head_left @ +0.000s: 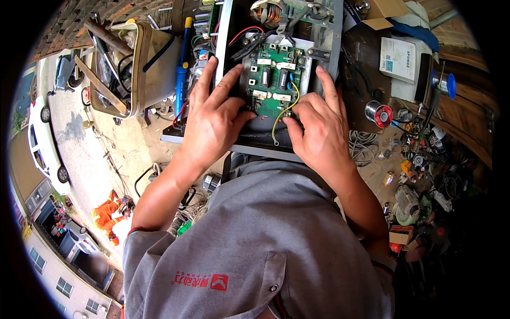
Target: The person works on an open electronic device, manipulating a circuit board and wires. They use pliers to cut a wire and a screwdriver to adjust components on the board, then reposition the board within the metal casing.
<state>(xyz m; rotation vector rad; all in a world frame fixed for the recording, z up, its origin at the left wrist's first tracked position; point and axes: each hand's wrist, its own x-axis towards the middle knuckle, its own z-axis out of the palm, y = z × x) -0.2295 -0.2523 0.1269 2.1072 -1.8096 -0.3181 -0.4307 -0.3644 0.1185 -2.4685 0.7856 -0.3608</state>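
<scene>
A green circuit board [281, 106] with several components and a yellow-green wire [280, 118] lies inside an open metal chassis [333, 42]. A copper coil [270, 17] and red and black wires sit above it. My left hand [210, 117] is at the board's left side, fingers spread toward the chassis, thumb by the board's lower left corner. My right hand [316, 122] is at the right side, index finger stretched along the metal beside the board, thumb near the lower edge. Whether the fingertips press on the board is unclear.
A blue pump tool [181, 90] and cluttered bucket [143, 80] stand at left. A solder spool [378, 112], sponge box [397, 58] and blue spool [445, 84] are at right, with piled parts [414, 196] below. A person in orange [106, 215] and parked cars are beyond, lower left.
</scene>
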